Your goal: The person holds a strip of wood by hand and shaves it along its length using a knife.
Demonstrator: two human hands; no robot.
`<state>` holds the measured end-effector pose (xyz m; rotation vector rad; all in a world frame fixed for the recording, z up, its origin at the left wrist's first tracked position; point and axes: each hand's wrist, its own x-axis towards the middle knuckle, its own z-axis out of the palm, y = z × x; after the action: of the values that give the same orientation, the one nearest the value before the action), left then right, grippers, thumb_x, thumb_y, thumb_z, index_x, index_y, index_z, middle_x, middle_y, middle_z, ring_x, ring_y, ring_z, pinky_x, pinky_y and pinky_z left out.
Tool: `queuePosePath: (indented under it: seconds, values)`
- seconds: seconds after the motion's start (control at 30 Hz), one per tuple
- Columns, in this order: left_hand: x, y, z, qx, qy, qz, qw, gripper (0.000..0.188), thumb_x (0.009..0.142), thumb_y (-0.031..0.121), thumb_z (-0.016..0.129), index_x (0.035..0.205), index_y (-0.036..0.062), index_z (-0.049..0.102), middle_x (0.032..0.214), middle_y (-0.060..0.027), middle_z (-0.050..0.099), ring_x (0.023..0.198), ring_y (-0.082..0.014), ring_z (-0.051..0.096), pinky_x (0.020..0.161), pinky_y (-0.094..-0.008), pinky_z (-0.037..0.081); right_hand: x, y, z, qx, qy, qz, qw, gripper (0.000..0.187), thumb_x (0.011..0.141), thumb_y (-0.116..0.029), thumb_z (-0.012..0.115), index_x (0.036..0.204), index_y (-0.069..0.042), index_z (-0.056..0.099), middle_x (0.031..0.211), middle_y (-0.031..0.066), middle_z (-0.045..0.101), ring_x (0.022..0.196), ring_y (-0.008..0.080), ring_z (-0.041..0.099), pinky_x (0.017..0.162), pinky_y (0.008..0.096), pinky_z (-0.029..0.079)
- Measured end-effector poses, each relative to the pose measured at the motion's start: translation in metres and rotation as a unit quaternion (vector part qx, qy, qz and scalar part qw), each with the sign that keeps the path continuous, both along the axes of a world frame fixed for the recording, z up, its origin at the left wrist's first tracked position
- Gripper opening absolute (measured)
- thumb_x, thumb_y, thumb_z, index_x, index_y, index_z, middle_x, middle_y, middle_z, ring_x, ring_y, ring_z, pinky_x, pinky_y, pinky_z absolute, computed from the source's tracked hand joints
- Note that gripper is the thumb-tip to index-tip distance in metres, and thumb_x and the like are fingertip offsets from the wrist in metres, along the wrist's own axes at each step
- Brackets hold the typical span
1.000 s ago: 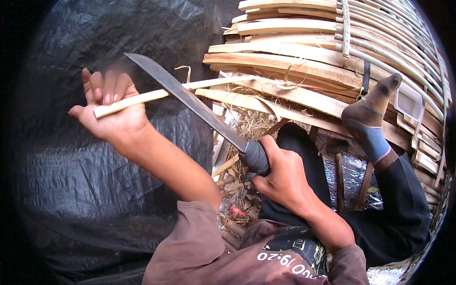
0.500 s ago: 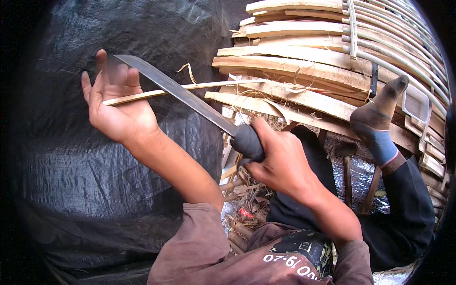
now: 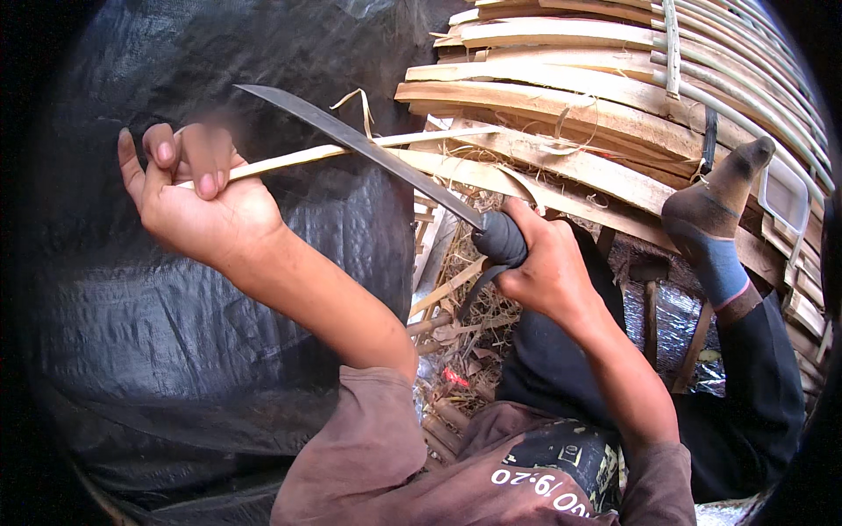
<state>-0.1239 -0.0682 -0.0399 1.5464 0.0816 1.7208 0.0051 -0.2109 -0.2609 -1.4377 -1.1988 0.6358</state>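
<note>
My left hand [image 3: 210, 197] is raised palm up over the dark sheet, its fingers curled around the near end of a thin pale strip of wood or bamboo [image 3: 298, 159]. The strip runs to the right toward the stacked slats. In my right hand [image 3: 551, 267] is a machete [image 3: 421, 181], gripped by its black-wrapped handle. Its long blade points up and left and crosses the strip; whether it touches the strip I cannot tell. Near the crossing, a thin curled shaving [image 3: 365, 107] stands up. Some left fingertips are blurred.
Black plastic sheeting [image 3: 175, 324] spreads across the left. Split wooden slats [image 3: 526, 96] are stacked at upper right, with my socked foot [image 3: 715, 206] against them. Below lie shavings and scraps [image 3: 465, 351], beside a hammer-like tool [image 3: 650, 298]. A clear plastic container [image 3: 783, 197] sits at far right.
My left fingers have closed around the strip from a more open pose, and that hand has shifted slightly left. My right hand and the machete have moved to the right, away from the left hand.
</note>
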Motion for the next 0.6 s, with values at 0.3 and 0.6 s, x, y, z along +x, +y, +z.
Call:
queuePosePath:
  seconds: [0.3,0.6]
  values:
    - [-0.015,0.031,0.007,-0.042,0.011,-0.077,0.996,0.024,0.1,0.003,0.042,0.123,0.0021,0.05,0.076,-0.002,0.043,0.045,-0.0071,0.031,0.039,-0.0215,0.027,0.013,-0.05,-0.05,-0.085,0.016,-0.04,0.995,0.042,0.066,-0.008,0.075,0.105,-0.009,0.059,0.08,0.024,0.068,0.081,0.0451,0.068,0.071,0.0509,0.054]
    - [-0.017,0.016,0.006,-0.036,0.045,-0.167,0.984,0.018,0.101,0.004,0.04,0.11,-0.0064,0.053,0.072,-0.0016,0.039,0.044,-0.0065,0.031,0.043,-0.0213,0.026,-0.002,0.006,0.01,-0.011,-0.028,0.012,0.999,0.039,0.071,-0.015,0.073,0.105,-0.007,0.055,0.074,0.0252,0.066,0.078,0.0462,0.067,0.072,0.0542,0.053]
